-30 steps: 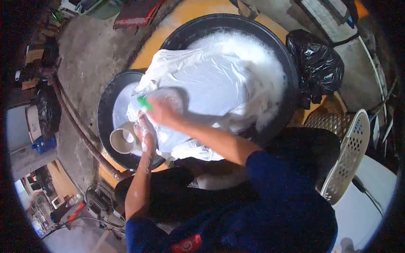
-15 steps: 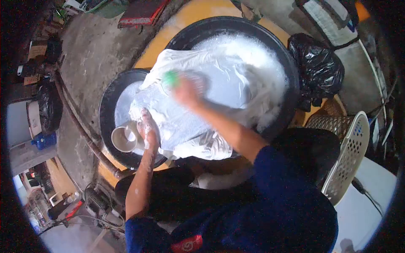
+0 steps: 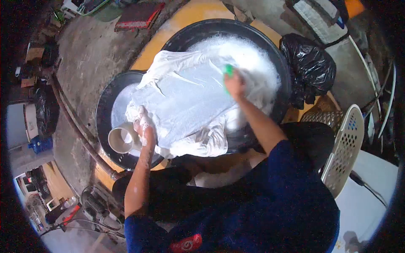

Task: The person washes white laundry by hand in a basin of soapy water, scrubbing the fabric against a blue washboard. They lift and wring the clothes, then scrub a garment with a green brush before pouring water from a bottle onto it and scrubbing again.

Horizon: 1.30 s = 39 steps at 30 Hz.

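A wet white cloth, perhaps a garment, lies spread across a large black tub full of suds and overlaps a smaller black basin. My left hand, flecked with foam, is closed on a bunched part of the cloth at its left edge. Against the cloth's right part, my right hand grips a green scrub brush; its bristles are hidden. Just left of my left hand, a cream dipper sits tilted in the smaller basin, its opening showing.
Black plastic bags stand right of the large tub. A white perforated basket is beside my right leg. A yellow board lies beneath the tubs. Along the left runs a brown pipe, with a fan-like machine below.
My right hand has swept the green brush rightward across the cloth, from near its upper left to its right part. My left hand still holds the cloth's left edge.
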Tool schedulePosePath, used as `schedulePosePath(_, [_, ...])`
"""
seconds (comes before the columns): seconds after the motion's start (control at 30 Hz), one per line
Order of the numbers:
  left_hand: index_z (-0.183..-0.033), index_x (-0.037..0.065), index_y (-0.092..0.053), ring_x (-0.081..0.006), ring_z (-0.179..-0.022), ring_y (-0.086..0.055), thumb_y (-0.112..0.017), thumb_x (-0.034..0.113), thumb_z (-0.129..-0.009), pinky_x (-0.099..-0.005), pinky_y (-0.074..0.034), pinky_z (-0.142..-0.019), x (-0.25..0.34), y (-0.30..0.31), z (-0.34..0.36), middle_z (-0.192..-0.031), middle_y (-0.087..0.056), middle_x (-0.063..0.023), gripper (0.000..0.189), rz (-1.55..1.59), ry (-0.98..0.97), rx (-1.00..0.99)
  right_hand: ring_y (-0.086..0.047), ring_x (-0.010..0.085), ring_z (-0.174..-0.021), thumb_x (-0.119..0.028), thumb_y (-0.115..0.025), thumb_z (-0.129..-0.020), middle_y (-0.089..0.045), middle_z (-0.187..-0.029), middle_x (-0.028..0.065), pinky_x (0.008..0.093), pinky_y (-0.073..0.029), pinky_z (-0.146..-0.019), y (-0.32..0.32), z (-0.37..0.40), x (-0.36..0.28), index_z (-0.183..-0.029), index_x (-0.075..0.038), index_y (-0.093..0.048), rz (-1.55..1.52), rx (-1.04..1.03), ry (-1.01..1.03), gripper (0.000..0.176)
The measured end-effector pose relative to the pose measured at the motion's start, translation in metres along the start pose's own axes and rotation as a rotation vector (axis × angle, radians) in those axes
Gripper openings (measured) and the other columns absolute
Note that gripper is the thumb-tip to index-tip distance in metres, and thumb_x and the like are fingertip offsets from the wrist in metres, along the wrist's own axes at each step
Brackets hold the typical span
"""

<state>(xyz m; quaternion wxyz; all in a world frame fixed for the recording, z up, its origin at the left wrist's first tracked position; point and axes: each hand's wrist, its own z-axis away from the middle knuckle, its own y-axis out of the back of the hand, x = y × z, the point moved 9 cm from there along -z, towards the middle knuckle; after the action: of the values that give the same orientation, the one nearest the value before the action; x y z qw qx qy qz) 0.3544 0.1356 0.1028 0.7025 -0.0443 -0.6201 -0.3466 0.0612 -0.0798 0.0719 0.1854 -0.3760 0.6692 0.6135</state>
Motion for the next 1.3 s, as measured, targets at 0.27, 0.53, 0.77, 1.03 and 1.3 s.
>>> schedulePosePath(0.27, [-0.077, -0.006, -0.058, -0.0158, -0.062, -0.044, -0.044, 0.04, -0.085, -0.0338, -0.038, -0.059, 0.06, -0.003, 0.035, -0.061, -0.052, -0.0071, 0.049, -0.234, -0.268, 0.086, -0.052, 0.0336, -0.078, -0.022, -0.057, -0.073, -0.054, -0.087, 0.0195, 0.0464, -0.039, -0.07, -0.086, 0.069, -0.139, -0.106, -0.005, -0.05, -0.321, -0.403, 0.11, 0.037])
schedulePosePath(0.53, [-0.072, -0.002, -0.057, -0.012, -0.058, -0.043, -0.045, 0.04, -0.085, -0.0288, -0.037, -0.054, 0.036, -0.01, 0.024, -0.059, -0.049, -0.0037, 0.045, -0.052, -0.112, -0.014, -0.055, 0.0274, -0.07, -0.025, -0.055, -0.075, -0.056, -0.073, 0.0158, 0.0417, -0.042, -0.063, -0.059, 0.063, -0.057, -0.094, -0.003, -0.052, 0.019, -0.137, 0.127, 0.029])
schedulePosePath(0.77, [-0.085, 0.004, -0.058, -0.0074, -0.048, -0.04, -0.053, 0.036, -0.082, -0.0243, -0.033, -0.04, 0.007, -0.015, 0.025, -0.062, -0.049, 0.001, 0.033, 0.452, 0.149, -0.09, -0.053, 0.0284, -0.08, -0.02, -0.051, -0.079, -0.055, -0.086, 0.0177, 0.041, -0.042, -0.071, 0.01, 0.044, 0.02, -0.104, -0.002, -0.049, -0.087, -0.153, -0.258, 0.031])
schedulePosePath(1.03, [-0.084, 0.008, -0.056, -0.0064, -0.057, -0.04, -0.047, 0.042, -0.084, -0.0224, -0.034, -0.048, 0.026, -0.011, 0.02, -0.065, -0.046, 0.0037, 0.035, 0.017, -0.036, -0.097, -0.051, 0.0352, -0.088, -0.028, -0.055, -0.074, -0.053, -0.091, 0.0218, 0.0464, -0.037, -0.079, -0.046, 0.101, -0.147, -0.105, -0.003, -0.049, -0.204, -0.423, 0.075, 0.041])
schedulePosePath(1.3, [-0.062, 0.002, -0.053, -0.0123, -0.049, -0.037, -0.046, 0.041, -0.085, -0.0334, -0.031, -0.045, 0.023, -0.002, 0.018, -0.051, -0.043, -0.0008, 0.046, -0.207, -0.028, 0.102, -0.052, 0.0275, -0.063, -0.02, -0.051, -0.075, -0.055, -0.069, 0.0161, 0.0421, -0.041, -0.06, -0.025, 0.041, -0.043, -0.082, -0.002, -0.054, 0.08, -0.001, 0.186, 0.02])
